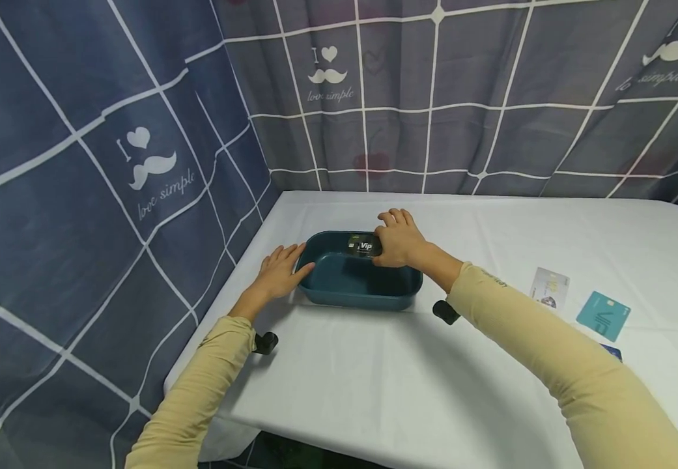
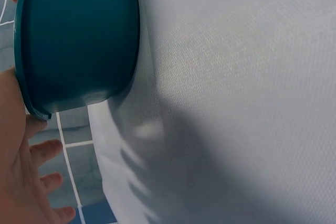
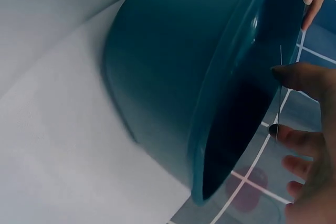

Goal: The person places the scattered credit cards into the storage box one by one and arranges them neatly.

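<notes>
A dark teal plastic basin (image 1: 356,301) with rounded corners stands on the white-covered table. My left hand (image 1: 277,273) rests at the basin's left end, its thumb over the rim and the other fingers loosely spread outside, as the left wrist view shows too. With thumb and fingers my right hand (image 1: 396,242) pinches a black card (image 1: 365,245) marked "Vip" above the basin's far right part. Seen edge-on in the right wrist view, the card (image 3: 280,103) is a thin line between thumb and fingertip, over the basin's opening (image 3: 236,124).
To the right on the white tablecloth (image 1: 374,378) lie a silvery card (image 1: 550,288), a teal card (image 1: 604,316) and a blue card (image 1: 611,352) partly hidden by the right sleeve. Dark checked curtains (image 1: 397,85) border the table at the back and left.
</notes>
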### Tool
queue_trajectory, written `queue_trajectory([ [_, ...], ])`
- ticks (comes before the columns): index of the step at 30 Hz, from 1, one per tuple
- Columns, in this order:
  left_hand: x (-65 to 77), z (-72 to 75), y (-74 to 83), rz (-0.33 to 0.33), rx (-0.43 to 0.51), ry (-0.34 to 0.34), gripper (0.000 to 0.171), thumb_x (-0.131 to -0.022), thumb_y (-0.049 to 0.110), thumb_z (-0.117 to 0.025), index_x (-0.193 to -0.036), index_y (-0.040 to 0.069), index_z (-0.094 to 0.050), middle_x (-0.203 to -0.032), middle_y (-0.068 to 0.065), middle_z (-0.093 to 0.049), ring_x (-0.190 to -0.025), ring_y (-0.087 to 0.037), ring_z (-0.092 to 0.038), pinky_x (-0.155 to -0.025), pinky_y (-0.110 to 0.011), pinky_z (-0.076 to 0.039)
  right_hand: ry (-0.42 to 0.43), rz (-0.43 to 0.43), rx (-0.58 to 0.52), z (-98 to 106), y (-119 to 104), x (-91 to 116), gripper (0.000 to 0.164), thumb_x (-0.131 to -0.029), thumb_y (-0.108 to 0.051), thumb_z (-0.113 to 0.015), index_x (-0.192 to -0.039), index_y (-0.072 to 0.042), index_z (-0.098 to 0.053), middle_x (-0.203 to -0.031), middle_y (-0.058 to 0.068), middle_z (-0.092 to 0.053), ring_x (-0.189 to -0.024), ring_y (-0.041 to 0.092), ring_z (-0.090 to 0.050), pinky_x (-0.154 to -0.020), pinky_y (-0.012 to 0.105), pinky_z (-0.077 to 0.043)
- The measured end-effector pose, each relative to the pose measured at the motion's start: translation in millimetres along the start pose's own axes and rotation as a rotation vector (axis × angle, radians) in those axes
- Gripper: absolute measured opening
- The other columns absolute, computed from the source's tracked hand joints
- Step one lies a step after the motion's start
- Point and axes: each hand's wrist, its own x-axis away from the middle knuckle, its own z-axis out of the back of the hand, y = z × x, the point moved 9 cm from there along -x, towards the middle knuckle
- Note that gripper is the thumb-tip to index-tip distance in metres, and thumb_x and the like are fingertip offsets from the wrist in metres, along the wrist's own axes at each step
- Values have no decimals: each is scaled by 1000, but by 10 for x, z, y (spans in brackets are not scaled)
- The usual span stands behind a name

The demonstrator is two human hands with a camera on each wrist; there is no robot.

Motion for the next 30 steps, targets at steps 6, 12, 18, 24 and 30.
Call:
queue_trajectory([
  [6,3,13,-5,0,-6,5,65,-101,48,-38,-152,10,-23,-152,-20,-25,-139,-44,-12,-107,-64,-11,-16,15,32,-61,-151,-100,53,-78,-41,-73,-116,-6,-66,-144,16,-36,-135,35,-21,-112,50,-9],
  [12,11,2,2,3,-5,-2,66,-101,48,-37,-153,10,-22,-153,-19,-25,-140,-43,-12,-108,-64,-10,-39,17,40,-151,-240,-161,51,-79,-42,-72,-115,-7,-66,-145,15,-35,-136,35,-20,-113,49,-8],
  [18,16,-8,0,10,-5,-11,66,-102,49,-35,-153,11,-21,-153,-18,-25,-140,-43,-11,-108,-64,-9,-62,26,26,-227,-321,-220,52,-80,-42,-72,-117,-6,-66,-146,15,-33,-138,34,-18,-113,49,-6],
  [24,11,-15,-9,9,-18,-5,65,-102,49,-34,-153,11,-21,-153,-18,-26,-140,-43,-12,-108,-64,-11,-108,37,23,-334,-392,-272,53,-81,-41,-71,-121,-6,-64,-150,17,-27,-140,35,-11,-114,49,-3],
  [30,2,-34,-21,9,-27,-3,64,-102,49,-33,-153,12,-21,-152,-17,-26,-140,-42,-12,-108,-63,-12,-137,44,11,-431,-429,-334,56,-82,-41,-69,-126,-7,-62,-153,22,-20,-142,38,-7,-114,49,-1],
])
